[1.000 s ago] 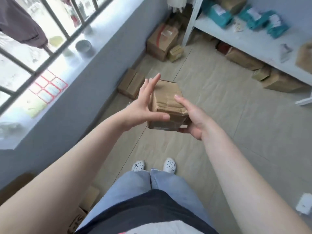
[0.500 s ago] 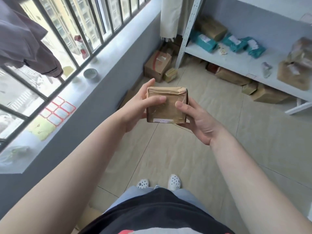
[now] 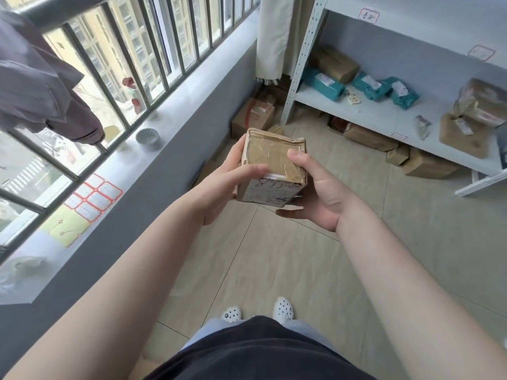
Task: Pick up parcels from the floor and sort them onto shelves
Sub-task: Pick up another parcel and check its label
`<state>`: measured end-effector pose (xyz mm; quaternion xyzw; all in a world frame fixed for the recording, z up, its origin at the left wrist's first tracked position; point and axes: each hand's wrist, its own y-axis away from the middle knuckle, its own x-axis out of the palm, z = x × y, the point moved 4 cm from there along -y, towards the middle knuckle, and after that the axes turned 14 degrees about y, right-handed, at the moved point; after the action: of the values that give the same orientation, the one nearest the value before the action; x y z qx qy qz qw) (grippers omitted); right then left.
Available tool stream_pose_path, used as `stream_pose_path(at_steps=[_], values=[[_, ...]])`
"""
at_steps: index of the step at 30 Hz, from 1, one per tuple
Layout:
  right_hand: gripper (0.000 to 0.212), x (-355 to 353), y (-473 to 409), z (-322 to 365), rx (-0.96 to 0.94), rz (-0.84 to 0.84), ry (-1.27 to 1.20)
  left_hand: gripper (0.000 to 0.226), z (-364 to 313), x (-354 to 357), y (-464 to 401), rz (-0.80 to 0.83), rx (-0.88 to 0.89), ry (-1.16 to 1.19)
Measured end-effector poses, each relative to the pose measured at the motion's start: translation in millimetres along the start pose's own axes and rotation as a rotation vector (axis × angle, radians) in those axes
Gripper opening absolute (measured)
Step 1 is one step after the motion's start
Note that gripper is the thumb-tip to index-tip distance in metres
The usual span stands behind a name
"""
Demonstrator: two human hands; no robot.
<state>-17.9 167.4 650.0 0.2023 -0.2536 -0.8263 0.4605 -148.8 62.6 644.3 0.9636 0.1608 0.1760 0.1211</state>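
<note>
From the head camera I see the small taped cardboard parcel (image 3: 271, 165) at centre frame, held above the floor (image 3: 274, 256). My left hand (image 3: 227, 182) wraps its left side with the thumb pressed flat across the top; my right hand (image 3: 315, 193) cups the right side and underside, thumb on the upper edge. A label with handwriting faces me on the near side — I judge this is the reading step, so I should keep that face tilted toward the camera and the grip firm, then match it to the shelf (image 3: 370, 116) at upper right, where teal parcels (image 3: 323, 85) and brown boxes already lie — carrying it level with both hands
</note>
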Motion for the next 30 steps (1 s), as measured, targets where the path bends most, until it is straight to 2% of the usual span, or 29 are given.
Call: stream_pose_path(at_steps=[2,5,7,9,13,14,17,20,23,24,27,30], values=[[0.056,3.0,1.1,3.6,0.009,-0.019,0.039,0.08,-3.2,-1.0,-2.0,-0.058,-0.001,0.011],[0.081,4.3,1.3,7.4,-0.052,-0.066,0.083,0.061,-5.5,-2.3,-3.0,-0.142,-0.056,0.062],[0.073,5.9,3.5,11.7,-0.156,-0.069,0.12,0.056,-5.3,-1.5,-3.2,-0.168,-0.113,0.081],[0.064,6.4,7.4,16.1,-0.225,-0.091,0.15,0.067,-3.6,-2.4,-4.2,-0.171,-0.165,0.087],[0.056,0.6,10.0,20.4,-0.237,-0.228,0.142,0.071,-6.2,0.1,-2.0,-0.114,-0.192,0.061],[0.053,-0.8,10.7,21.0,-0.231,-0.251,0.131,0.072,-7.0,1.4,-1.7,-0.091,-0.178,0.032],[0.053,-4.8,9.3,16.8,-0.177,-0.283,0.09,0.055,-10.8,7.3,0.0,-0.034,-0.074,-0.019],[0.056,-4.2,10.4,14.0,-0.126,-0.274,0.051,0.06,-9.3,5.0,-0.3,-0.088,-0.009,0.055],[0.047,-6.6,12.1,14.3,-0.151,-0.265,0.051,0.057,-8.4,0.1,-0.8,-0.142,0.005,0.092],[0.053,-9.8,12.8,15.3,-0.167,-0.279,0.064,0.06,-8.5,-1.8,-1.0,-0.148,0.003,0.08],[0.095,-21.5,15.0,20.0,-0.252,-0.311,0.233,0.08,-12.7,-5.5,0.0,-0.151,-0.01,-0.011],[0.096,-22.6,19.3,27.8,-0.313,-0.219,0.442,0.085,-18.9,-4.3,0.1,-0.144,-0.027,-0.193]])
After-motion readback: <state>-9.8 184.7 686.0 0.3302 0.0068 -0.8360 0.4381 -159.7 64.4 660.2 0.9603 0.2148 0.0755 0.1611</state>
